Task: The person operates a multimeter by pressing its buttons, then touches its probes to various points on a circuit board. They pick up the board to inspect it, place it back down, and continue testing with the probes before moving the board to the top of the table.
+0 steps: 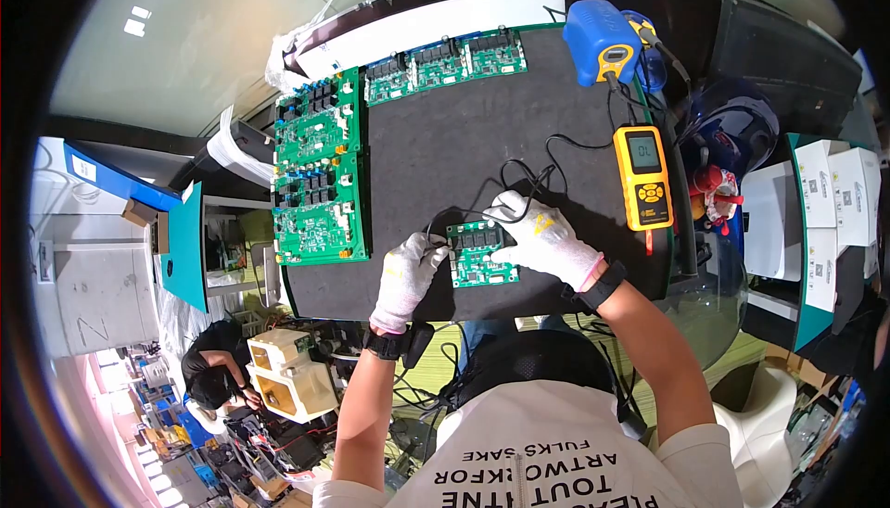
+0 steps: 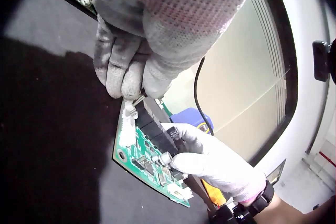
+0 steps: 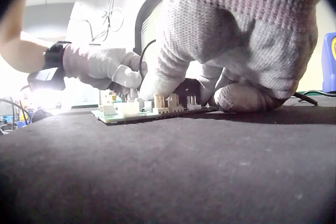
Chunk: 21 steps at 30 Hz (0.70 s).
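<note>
A small green circuit board (image 1: 484, 267), with black block components and white connectors, lies on the dark mat between two gloved hands. The right hand (image 1: 540, 234) holds it by its right side, thumb over the top face; the left wrist view shows this thumb (image 2: 189, 163) beside a round silver component. At the board's upper left corner, the left hand (image 1: 408, 272) pinches the end of a thin black cable (image 1: 464, 211). In the left wrist view the left fingertips (image 2: 134, 85) are right at a white connector, with a small metal tip showing under them. The fingers hide the rest.
The cable leads to a yellow handheld meter (image 1: 642, 179) at the right. A blue soldering station (image 1: 601, 40) stands behind it. Larger green boards (image 1: 320, 216) line the mat's left side, and several smaller boards (image 1: 440, 65) lie along the back before a white box (image 1: 436, 31).
</note>
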Each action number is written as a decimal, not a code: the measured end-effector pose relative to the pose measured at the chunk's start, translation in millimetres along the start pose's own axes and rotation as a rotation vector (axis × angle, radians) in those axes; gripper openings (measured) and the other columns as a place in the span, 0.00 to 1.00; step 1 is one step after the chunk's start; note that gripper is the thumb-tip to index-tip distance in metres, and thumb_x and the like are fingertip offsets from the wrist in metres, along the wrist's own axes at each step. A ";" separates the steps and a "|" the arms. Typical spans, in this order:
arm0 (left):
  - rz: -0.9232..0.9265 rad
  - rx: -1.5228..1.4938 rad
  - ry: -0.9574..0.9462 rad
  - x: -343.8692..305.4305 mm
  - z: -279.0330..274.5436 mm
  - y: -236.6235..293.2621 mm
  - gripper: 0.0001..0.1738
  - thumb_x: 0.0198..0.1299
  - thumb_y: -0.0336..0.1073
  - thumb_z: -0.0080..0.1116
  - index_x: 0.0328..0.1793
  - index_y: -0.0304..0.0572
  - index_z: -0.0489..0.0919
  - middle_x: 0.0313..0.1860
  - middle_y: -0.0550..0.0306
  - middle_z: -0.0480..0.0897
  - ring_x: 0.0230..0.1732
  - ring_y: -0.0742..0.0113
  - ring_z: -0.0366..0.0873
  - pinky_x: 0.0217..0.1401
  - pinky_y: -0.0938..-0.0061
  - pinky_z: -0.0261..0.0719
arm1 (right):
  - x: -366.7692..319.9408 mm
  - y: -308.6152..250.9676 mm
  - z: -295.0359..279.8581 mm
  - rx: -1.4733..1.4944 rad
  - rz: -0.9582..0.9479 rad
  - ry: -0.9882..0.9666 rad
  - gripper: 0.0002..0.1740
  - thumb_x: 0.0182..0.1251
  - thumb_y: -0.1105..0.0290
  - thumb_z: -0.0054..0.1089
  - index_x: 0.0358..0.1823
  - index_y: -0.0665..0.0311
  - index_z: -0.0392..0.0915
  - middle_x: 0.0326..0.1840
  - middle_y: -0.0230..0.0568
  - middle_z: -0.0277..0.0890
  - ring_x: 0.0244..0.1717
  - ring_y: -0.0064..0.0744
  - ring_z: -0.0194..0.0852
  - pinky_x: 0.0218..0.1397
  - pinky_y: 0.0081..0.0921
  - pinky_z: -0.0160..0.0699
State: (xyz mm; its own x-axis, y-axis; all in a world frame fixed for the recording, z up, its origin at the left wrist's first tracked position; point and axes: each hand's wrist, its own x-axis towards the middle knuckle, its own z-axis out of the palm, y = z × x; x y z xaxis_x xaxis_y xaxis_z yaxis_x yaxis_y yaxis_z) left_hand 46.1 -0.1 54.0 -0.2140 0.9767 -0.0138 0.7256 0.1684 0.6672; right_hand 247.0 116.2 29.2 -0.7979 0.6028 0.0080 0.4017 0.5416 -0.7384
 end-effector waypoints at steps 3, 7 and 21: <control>-0.005 0.007 0.001 -0.5 0.8 -1.6 0.08 0.53 0.29 0.62 0.36 0.35 0.76 0.31 0.48 0.84 0.33 0.58 0.84 0.34 0.72 0.79 | -0.4 0.1 1.7 -0.030 -0.002 0.040 0.30 0.44 0.59 0.70 0.51 0.57 0.72 0.47 0.38 0.70 0.48 0.43 0.73 0.50 0.38 0.74; 0.003 0.015 0.012 -1.0 1.7 -2.3 0.08 0.53 0.29 0.62 0.36 0.35 0.76 0.31 0.48 0.84 0.33 0.58 0.84 0.34 0.72 0.79 | -0.1 -0.2 -0.2 -0.014 0.009 0.006 0.30 0.45 0.57 0.68 0.52 0.57 0.72 0.48 0.38 0.69 0.49 0.42 0.72 0.50 0.39 0.74; -0.008 0.000 0.101 -5.7 6.5 -6.6 0.07 0.56 0.32 0.61 0.38 0.37 0.78 0.27 0.51 0.83 0.28 0.63 0.82 0.31 0.74 0.77 | -0.3 -0.8 0.2 -0.027 -0.025 0.033 0.31 0.45 0.60 0.68 0.53 0.58 0.72 0.48 0.36 0.68 0.51 0.40 0.70 0.50 0.35 0.74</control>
State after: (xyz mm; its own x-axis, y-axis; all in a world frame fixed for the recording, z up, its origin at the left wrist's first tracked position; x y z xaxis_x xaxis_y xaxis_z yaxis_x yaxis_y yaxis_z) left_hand 46.9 -6.0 44.9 -0.2847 0.9570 0.0557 0.7238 0.1765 0.6671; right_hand 246.8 115.4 29.7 -0.7927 0.6077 0.0491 0.3942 0.5723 -0.7191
